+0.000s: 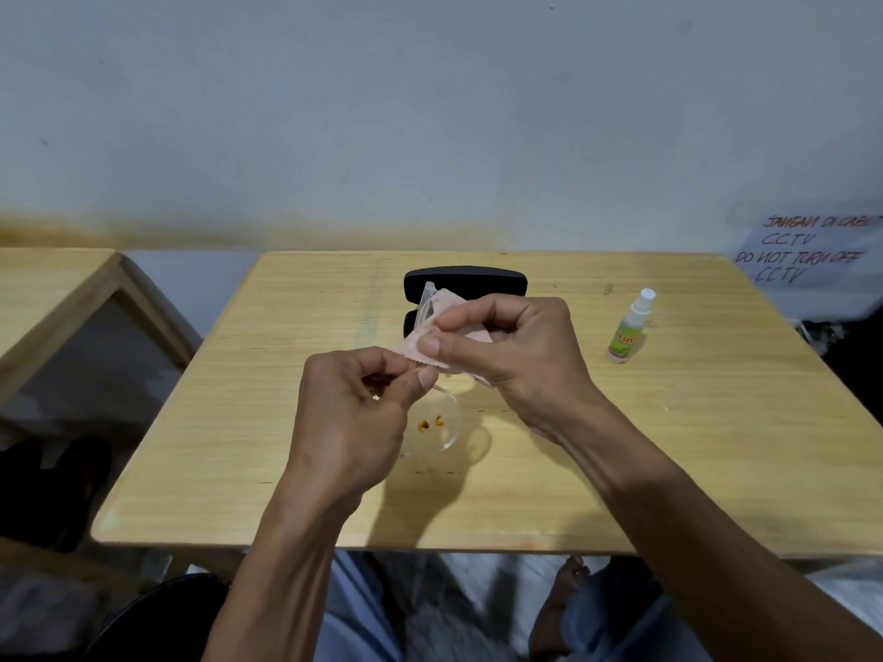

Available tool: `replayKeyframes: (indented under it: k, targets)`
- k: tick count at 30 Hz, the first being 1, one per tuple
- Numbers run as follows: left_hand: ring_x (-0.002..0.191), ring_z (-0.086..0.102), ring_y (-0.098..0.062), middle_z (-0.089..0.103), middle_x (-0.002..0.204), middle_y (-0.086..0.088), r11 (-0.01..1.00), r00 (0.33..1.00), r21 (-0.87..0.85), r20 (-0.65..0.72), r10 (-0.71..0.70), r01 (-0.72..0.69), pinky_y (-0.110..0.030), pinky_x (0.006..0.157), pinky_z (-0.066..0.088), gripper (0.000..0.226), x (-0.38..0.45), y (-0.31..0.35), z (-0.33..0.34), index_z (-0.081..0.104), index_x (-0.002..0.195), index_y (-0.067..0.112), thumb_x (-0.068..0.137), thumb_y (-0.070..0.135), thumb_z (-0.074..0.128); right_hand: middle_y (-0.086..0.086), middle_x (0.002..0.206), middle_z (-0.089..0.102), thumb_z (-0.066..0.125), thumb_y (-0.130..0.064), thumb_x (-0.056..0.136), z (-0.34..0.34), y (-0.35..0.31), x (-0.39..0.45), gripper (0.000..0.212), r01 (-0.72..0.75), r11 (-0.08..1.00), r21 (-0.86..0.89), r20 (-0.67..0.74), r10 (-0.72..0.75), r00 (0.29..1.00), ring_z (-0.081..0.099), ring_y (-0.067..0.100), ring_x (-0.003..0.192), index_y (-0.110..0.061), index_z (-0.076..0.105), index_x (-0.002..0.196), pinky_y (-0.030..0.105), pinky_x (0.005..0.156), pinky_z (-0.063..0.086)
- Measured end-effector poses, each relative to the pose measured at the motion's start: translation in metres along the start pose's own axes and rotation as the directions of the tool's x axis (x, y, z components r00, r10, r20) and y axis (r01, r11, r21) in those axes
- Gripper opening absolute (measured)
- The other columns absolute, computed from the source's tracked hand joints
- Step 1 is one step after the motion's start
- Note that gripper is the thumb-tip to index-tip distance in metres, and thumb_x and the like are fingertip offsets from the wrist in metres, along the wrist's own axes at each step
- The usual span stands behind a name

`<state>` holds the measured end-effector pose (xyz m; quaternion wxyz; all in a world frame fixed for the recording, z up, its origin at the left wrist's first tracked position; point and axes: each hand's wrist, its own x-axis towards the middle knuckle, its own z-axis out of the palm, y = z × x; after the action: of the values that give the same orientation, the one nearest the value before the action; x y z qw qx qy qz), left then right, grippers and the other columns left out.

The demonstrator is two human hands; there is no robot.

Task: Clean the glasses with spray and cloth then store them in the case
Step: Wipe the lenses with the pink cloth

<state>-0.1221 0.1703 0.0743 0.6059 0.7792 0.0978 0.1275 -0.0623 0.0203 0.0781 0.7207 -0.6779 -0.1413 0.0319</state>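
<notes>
With the left hand (353,413) pinching the glasses (442,422), the right hand (506,346) should rub its pinched cloth (458,327) gently over each lens.

A pale grey wall (430,112) fills the upper frame; a wooden surface (669,446) sits centre, another table (52,298) at left.

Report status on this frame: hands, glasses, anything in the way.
Left hand pinches the clear glasses. Right hand rubs the pink cloth on a lens. Black case open behind; spray bottle upright, right. Nothing in the way.
</notes>
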Motion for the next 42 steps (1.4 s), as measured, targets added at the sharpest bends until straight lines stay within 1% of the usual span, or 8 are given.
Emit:
replayKeyframes:
  k: [4,13,17,20,24,28,33,42]
  targets:
    - [0.074,0.074,-0.022,0.077,0.071,-0.005,0.998,0.999,-0.046,0.033,-0.03,0.032,-0.044,0.08,0.059,0.007,0.001,0.0,-0.002,0.077,0.074,0.013,0.08,0.011,0.079,-0.006,0.067,0.074,0.09,-0.006,0.068,-0.013,-0.005,0.003,0.018,-0.015,0.995,-0.097,0.081,0.023,0.996,0.06,0.012,0.056,-0.015,0.077,0.077,0.024,0.051,0.045]
    - [0.082,0.075,-0.026,0.079,0.076,-0.004,0.999,0.993,-0.05,0.116,0.0,0.006,-0.05,0.089,0.057,0.007,0.0,0.004,-0.002,0.079,0.074,0.015,0.081,0.011,0.078,-0.004,0.072,0.077,0.084,-0.001,0.076,-0.033,-0.009,0.004,0.016,0.021,0.988,-0.151,0.14,0.001,0.99,0.067,0.004,0.059,-0.014,0.078,0.082,0.017,0.052,0.05]
    - [0.081,0.073,-0.026,0.078,0.075,-0.002,0.999,0.991,0.012,0.128,0.044,-0.045,-0.045,0.086,0.057,0.007,-0.001,0.005,-0.003,0.079,0.075,0.016,0.081,0.014,0.078,-0.001,0.078,0.079,0.083,-0.007,0.078,-0.029,-0.004,0.0,0.013,0.044,0.995,-0.092,0.041,-0.04,0.998,0.069,0.011,0.062,-0.018,0.078,0.083,0.026,0.047,0.049]
    - [0.077,0.07,-0.026,0.077,0.072,-0.002,0.996,0.99,0.054,0.127,0.057,-0.065,-0.033,0.077,0.056,0.009,-0.001,0.004,-0.002,0.078,0.073,0.016,0.081,0.014,0.079,0.004,0.082,0.08,0.084,-0.01,0.078,-0.024,0.001,-0.001,0.011,0.049,0.998,-0.036,-0.043,-0.051,0.998,0.074,0.033,0.074,-0.019,0.08,0.082,0.047,0.06,0.058]
    - [0.057,0.058,-0.006,0.073,0.065,-0.001,0.986,0.989,0.132,0.117,0.089,-0.104,-0.02,0.06,0.049,0.014,0.001,0.004,-0.001,0.076,0.068,0.017,0.081,0.016,0.08,0.004,0.086,0.08,0.082,-0.004,0.079,-0.016,0.003,-0.002,0.011,0.048,0.997,0.054,-0.094,-0.043,0.995,0.078,0.019,0.081,-0.008,0.078,0.089,0.03,0.072,0.06]
    - [0.058,0.056,-0.003,0.073,0.066,0.0,0.977,0.987,0.175,0.123,0.102,-0.123,-0.027,0.062,0.05,0.014,0.001,0.004,0.001,0.075,0.069,0.018,0.081,0.013,0.079,0.003,0.081,0.079,0.081,-0.002,0.079,-0.008,0.003,-0.002,0.011,0.042,0.99,0.136,-0.146,-0.022,0.989,0.075,0.013,0.077,-0.006,0.077,0.089,0.021,0.065,0.056]
    - [0.058,0.055,-0.005,0.072,0.068,-0.001,0.976,0.987,0.178,0.123,0.106,-0.127,-0.03,0.063,0.049,0.014,0.0,0.002,0.005,0.074,0.068,0.015,0.081,0.013,0.08,0.007,0.079,0.077,0.082,-0.006,0.079,0.0,0.004,-0.001,0.011,-0.013,0.978,0.209,-0.155,0.046,0.987,0.068,0.026,0.073,-0.016,0.078,0.08,0.024,0.043,0.04]
    - [0.057,0.055,-0.003,0.071,0.063,0.007,0.98,0.993,0.173,0.087,0.081,-0.096,-0.03,0.063,0.051,0.017,0.0,-0.003,0.004,0.073,0.065,0.02,0.081,0.015,0.08,0.001,0.08,0.079,0.082,-0.004,0.079,0.002,0.002,0.001,0.01,-0.028,0.991,0.134,-0.09,0.04,0.995,0.069,0.015,0.07,-0.011,0.076,0.082,0.023,0.042,0.041]
